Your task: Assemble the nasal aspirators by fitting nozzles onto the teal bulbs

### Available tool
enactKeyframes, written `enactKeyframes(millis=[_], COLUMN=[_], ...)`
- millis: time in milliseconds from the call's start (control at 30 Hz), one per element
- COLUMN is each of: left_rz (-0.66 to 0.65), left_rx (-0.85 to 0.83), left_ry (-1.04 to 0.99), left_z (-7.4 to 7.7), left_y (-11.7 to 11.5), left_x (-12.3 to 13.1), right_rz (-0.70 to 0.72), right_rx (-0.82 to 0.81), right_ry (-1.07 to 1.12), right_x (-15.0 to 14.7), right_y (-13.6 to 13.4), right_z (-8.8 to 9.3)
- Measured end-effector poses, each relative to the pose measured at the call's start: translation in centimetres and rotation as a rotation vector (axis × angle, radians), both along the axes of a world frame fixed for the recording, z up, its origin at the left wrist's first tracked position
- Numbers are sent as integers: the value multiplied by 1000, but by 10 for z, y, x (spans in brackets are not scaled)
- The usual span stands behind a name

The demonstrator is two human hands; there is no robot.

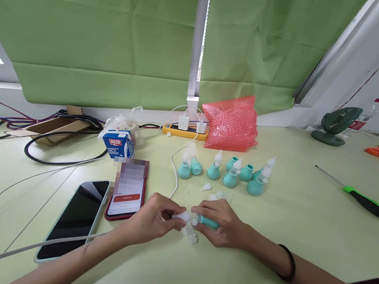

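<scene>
The left hand (155, 215) pinches a white nozzle (183, 216) at nine o'clock of the teal bulb (209, 222) that the right hand (222, 223) grips; whether they join, I cannot tell. On the counter (243, 278), more bulbs (230, 180) sit at one o'clock from the hands, two phones (75, 215) at nine.

Teal bulb (209, 222) partly hidden by right hand (225, 223) (red-cased phone (128, 192) partly pixelated)

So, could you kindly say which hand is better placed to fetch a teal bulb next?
Probably the right hand, once freed of its teal piece: most teal bulbs are nearer to it than to the left hand.
</scene>
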State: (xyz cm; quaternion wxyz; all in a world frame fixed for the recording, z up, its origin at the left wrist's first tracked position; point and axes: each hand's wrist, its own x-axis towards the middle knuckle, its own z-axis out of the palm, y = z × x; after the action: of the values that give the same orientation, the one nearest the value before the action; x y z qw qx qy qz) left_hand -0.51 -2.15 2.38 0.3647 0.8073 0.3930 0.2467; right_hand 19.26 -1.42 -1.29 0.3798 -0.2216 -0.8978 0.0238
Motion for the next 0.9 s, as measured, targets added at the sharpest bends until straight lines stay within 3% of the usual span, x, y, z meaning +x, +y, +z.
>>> enactKeyframes(millis=[100,233,433,700,900], left_rz=[-5,-74,58,15,125], left_rx=[8,-14,-78,-182,-204], left_ry=[-30,-27,-261,-258,-363], left_z=[6,18,21,23,18], left_y=[-1,-2,-3,-1,5], left_x=[-1,-2,5,8,16], right_rz=[-3,25,16,65,26], right_rx=[-70,-89,-116,-484,-408], right_ry=[138,153,206,195,199], right_x=[-4,-7,-6,-6,1], right_y=[-2,-7,-11,-14,-2], right_z=[-1,6,19,24,33])
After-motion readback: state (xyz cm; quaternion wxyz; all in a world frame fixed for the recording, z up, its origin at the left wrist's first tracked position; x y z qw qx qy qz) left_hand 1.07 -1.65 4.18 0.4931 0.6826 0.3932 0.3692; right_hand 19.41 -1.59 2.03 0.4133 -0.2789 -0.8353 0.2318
